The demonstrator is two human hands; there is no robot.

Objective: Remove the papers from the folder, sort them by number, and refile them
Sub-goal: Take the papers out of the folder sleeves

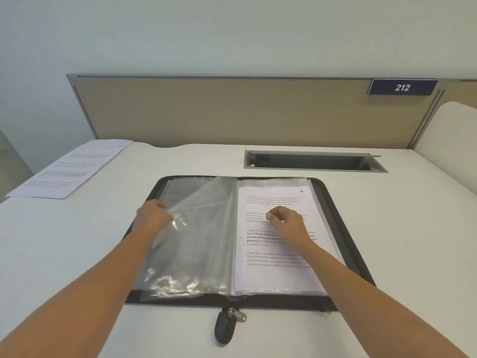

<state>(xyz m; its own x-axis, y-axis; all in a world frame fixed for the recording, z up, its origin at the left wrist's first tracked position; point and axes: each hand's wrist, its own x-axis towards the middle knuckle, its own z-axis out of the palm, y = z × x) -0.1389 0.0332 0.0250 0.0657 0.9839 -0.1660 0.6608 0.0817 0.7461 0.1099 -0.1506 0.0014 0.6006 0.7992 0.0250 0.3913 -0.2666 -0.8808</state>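
Black zip-around folder (344, 241) lies open on our white desk (77, 241), left hand (153, 215) pinching a clear plastic sleeve (201, 228), right hand (284, 222) curled on the printed page marked 4 (271, 200), can't tell if it's gripping.

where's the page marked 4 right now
In the head view, the page marked 4 lies in the right half of the open folder, beneath the right hand, on the near side of the desk's cable slot.
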